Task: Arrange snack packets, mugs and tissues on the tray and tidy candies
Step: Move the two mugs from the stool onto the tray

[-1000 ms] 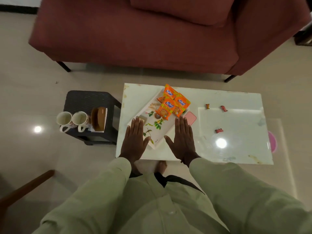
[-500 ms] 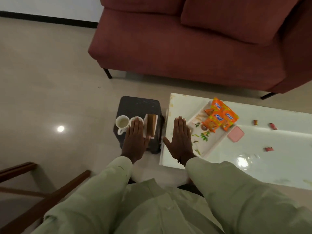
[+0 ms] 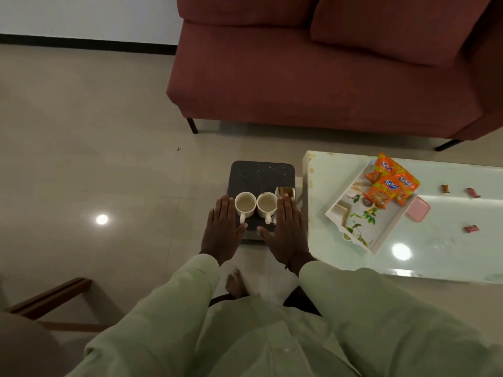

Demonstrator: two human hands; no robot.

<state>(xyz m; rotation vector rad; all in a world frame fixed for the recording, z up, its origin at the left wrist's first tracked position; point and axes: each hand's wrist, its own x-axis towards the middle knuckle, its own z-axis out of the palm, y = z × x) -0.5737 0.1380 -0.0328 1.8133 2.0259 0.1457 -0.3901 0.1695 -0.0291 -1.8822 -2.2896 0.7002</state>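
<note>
Both mugs (image 3: 255,204) on the dark stool (image 3: 260,178), left of table (image 3: 326,240). Left hand (image 3: 221,232), right hand (image 3: 288,232) flat open, empty. Could easily clink or tip mugs grabbing both together.

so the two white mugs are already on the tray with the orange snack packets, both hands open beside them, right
Not quite. The head view shows the two white mugs on the dark stool, not the tray. The orange snack packets are on the tray; left hand and right hand are open beside the mugs.

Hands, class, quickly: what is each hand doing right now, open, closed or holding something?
Left hand: open, fingers flat, holding nothing, beside the left mug.
Right hand: open, fingers flat, holding nothing, beside the right mug.
</note>
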